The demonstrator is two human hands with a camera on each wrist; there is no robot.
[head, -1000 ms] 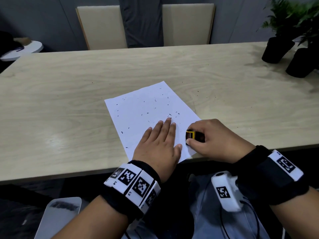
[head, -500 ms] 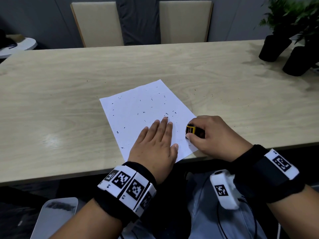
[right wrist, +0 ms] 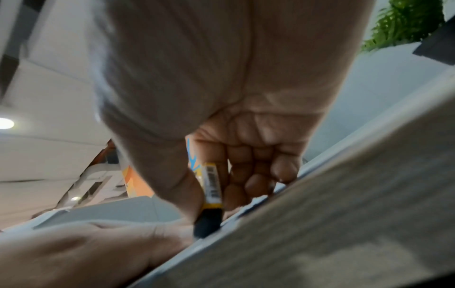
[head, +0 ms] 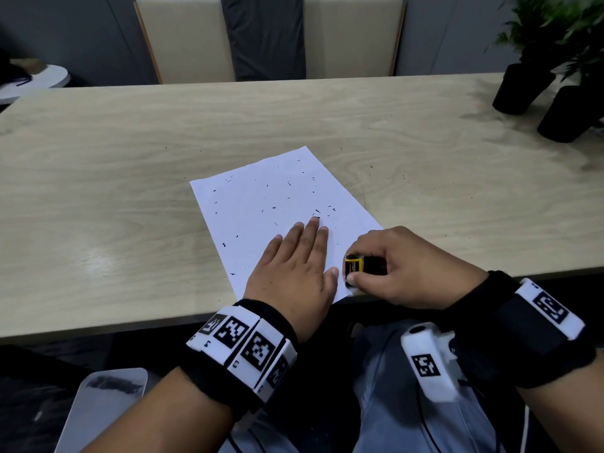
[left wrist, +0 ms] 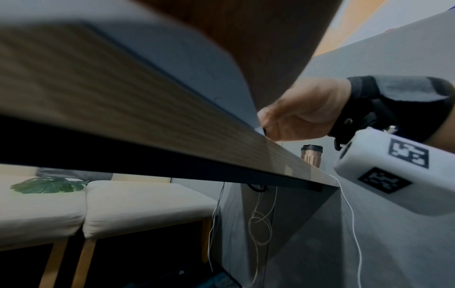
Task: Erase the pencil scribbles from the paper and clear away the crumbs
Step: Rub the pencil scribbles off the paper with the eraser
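A white sheet of paper (head: 277,220) is lying at an angle on the pale wooden worktop (head: 130,191), its near corner reaching the front edge just in front of the person. The left hand (head: 295,263) is lying flat on the lower part of the sheet, fingers straight and close together, pressing it down and gripping nothing. Just beside it, the right hand (head: 397,268) is curling its fingers and thumb around a small eraser (head: 354,265) in a yellow and black sleeve; in the right wrist view the eraser (right wrist: 209,196) is standing nearly upright between thumb and fingers, its dark end touching the paper near the sheet's near right corner. From the left wrist view the right hand (left wrist: 302,111) is showing at the worktop's edge, where the corner of the paper (left wrist: 187,64) is lying, though the picture is blurred there. Small dark crumbs (head: 317,212) are lying scattered over most of the sheet, thickest just past the left fingertips, and a few specks are sitting on the bare wood to the right. Two dark plant pots (head: 523,89) are standing at the far right corner, and two beige chairs (head: 189,40) are facing the far side.
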